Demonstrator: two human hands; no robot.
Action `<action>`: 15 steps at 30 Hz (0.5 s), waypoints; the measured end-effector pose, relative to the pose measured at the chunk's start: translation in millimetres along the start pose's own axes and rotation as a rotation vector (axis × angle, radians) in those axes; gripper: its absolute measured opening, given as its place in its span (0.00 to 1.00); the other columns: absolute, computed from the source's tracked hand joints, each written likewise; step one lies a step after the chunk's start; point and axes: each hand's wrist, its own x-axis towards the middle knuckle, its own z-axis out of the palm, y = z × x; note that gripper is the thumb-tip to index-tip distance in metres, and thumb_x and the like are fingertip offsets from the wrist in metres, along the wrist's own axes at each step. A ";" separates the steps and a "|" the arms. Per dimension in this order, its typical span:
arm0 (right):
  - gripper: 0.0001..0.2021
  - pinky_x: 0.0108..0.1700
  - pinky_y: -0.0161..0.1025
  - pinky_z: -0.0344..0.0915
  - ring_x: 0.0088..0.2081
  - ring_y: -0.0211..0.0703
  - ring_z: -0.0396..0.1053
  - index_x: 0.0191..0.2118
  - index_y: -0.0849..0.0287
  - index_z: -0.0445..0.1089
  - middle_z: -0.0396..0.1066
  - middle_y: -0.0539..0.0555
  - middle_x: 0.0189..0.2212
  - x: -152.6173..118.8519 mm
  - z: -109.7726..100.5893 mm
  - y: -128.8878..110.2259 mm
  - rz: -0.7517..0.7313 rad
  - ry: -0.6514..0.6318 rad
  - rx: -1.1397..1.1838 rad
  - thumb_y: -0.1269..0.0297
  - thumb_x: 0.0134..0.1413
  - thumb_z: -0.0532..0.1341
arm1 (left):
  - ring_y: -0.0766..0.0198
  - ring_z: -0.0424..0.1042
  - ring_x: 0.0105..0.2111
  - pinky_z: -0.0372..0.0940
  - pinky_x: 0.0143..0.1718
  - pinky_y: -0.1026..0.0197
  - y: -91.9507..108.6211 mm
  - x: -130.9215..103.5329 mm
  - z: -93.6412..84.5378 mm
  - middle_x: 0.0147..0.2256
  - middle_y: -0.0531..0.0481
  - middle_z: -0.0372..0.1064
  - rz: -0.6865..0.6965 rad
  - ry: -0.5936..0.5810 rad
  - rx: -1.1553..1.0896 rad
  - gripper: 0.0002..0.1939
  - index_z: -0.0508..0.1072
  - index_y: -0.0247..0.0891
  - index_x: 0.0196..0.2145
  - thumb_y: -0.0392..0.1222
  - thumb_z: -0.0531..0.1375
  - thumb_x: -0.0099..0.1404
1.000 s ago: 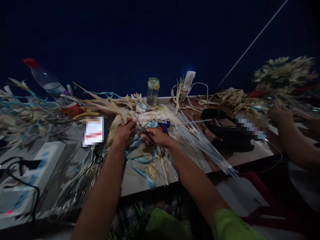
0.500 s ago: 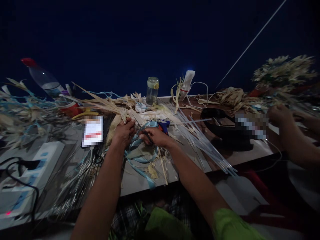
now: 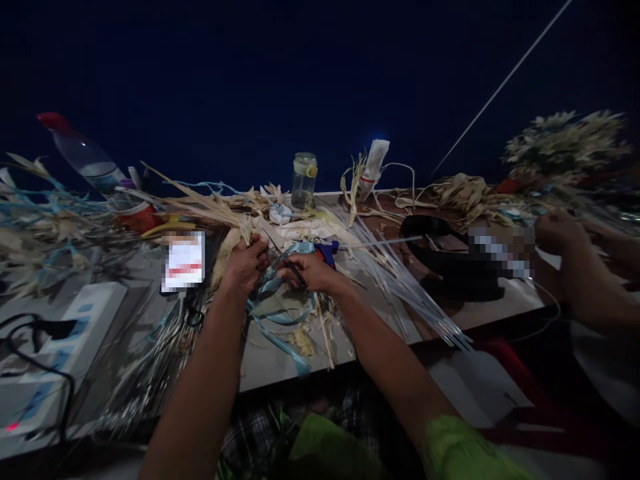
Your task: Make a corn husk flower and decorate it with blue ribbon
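And here your left hand (image 3: 246, 264) pinches a pale husk (image 3: 245, 230) above the surface (image 3: 263, 373), your right hand (image 3: 315, 272) curls around the scissors (image 3: 279, 248), and any snip would seemingly call for fingertips clear of the blades.

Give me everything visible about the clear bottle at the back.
The bottle stands upright near the table's far edge, cylindrical, see-through like plastic or glass. Its pale green lid looks closed, with a yellowish loop toward the right. Dried husks lie around its base. Neither left hand nor right hand touches it. Contents are unclear.
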 end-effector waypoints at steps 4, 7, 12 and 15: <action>0.18 0.21 0.29 0.51 0.18 0.29 0.54 0.31 0.64 0.67 0.58 0.44 0.14 -0.2 0.3 -1.3 0.010 0.001 0.010 0.52 0.41 0.62 | 0.79 0.46 0.10 0.41 0.11 0.72 2.3 -2.4 2.5 0.14 0.64 0.48 0.002 0.005 0.016 0.16 0.56 0.38 0.26 0.35 0.63 0.47; 0.18 0.20 0.28 0.50 0.17 0.29 0.54 0.32 0.64 0.68 0.57 0.43 0.13 0.5 1.2 -1.9 0.051 0.020 0.012 0.52 0.40 0.62 | 0.79 0.46 0.10 0.41 0.11 0.72 3.2 -4.1 3.9 0.13 0.64 0.46 -0.029 -0.003 0.034 0.15 0.56 0.38 0.26 0.35 0.63 0.47; 0.18 0.19 0.28 0.51 0.17 0.29 0.55 0.34 0.64 0.68 0.58 0.43 0.13 2.1 1.7 -0.8 0.075 0.059 0.047 0.53 0.41 0.63 | 0.78 0.46 0.09 0.41 0.10 0.73 2.4 -5.7 4.4 0.12 0.64 0.44 -0.094 -0.049 0.115 0.14 0.58 0.38 0.26 0.38 0.63 0.47; 0.17 0.19 0.28 0.51 0.17 0.29 0.55 0.33 0.63 0.68 0.59 0.44 0.14 3.3 1.4 1.7 0.064 0.073 0.046 0.53 0.41 0.62 | 0.78 0.44 0.09 0.40 0.10 0.73 2.3 -6.7 5.1 0.12 0.65 0.43 -0.120 -0.051 0.145 0.13 0.58 0.38 0.25 0.39 0.62 0.48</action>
